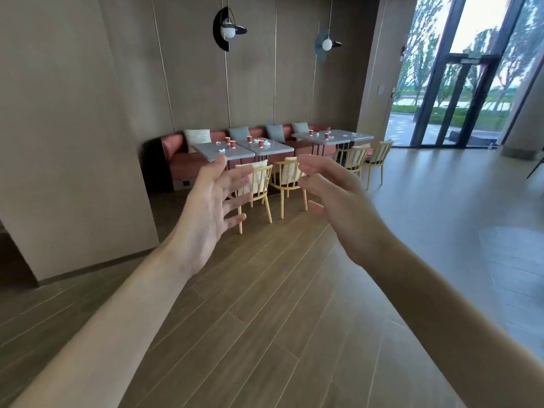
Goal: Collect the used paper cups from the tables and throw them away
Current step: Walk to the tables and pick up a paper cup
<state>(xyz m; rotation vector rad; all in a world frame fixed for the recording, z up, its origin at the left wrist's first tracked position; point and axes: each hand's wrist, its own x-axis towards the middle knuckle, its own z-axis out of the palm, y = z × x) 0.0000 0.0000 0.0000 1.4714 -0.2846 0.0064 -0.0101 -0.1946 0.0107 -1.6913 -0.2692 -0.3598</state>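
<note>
Paper cups — six red ones visible, standing upright on the grey tables in the middle of the frame, well apart from both hands. Left pair of tables (223,151): two cups close together at (227,140) and (232,143), one further back (249,139), one nearer the front edge (261,144). Right pair of tables (321,137): one cup (311,132) and another (326,136). Crumpled white napkins (221,150) lie among them.

Handling, as a judgement: light, thin-walled, easily crushed; possibly holding dregs, so best kept upright. Take each around the mid-wall with a loose grip, or by the rim; empties would likely nest into a stack.

Left hand (210,213) — raised at centre frame, palm facing inward, fingers spread and straight, holding nothing. Right hand (338,201) — raised opposite it, fingers relaxed and slightly bent, also holding nothing.

Markings: no brand, label or writing legible on the cups at this range. No bin in view.

Surroundings: pale wooden chairs (287,179) before the tables, a red bench (182,163) with cushions behind.
</note>
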